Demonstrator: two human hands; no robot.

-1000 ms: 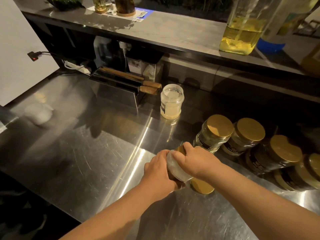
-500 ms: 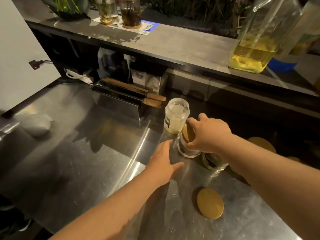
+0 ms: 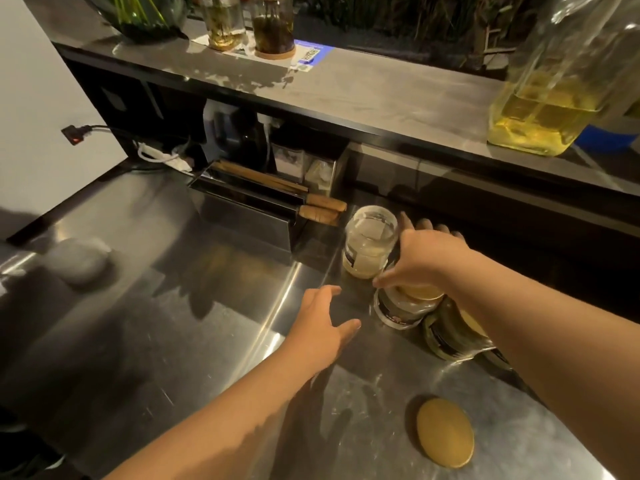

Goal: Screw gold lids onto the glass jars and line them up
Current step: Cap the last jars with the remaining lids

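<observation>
R hand (image 3: 420, 258) has set capped jar (image 3: 403, 306) down at row's front, fingers spread over its lid, letting go. L hand (image 3: 320, 329) open, off it. Next: open jar (image 3: 370, 242) just behind; spare lid (image 3: 445, 432) near.

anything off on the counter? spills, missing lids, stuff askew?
No spills. One open jar stands lidless at the back, and a loose gold lid lies flat on the counter nearer the person, apart from every jar. Right hand rests over a capped jar.

It is dim and yellowish here. A bright streak of glare shines on the steel counter (image 3: 284, 327) beside my left arm's dark shadow. The edges bend, and my fingers look blurry.
</observation>
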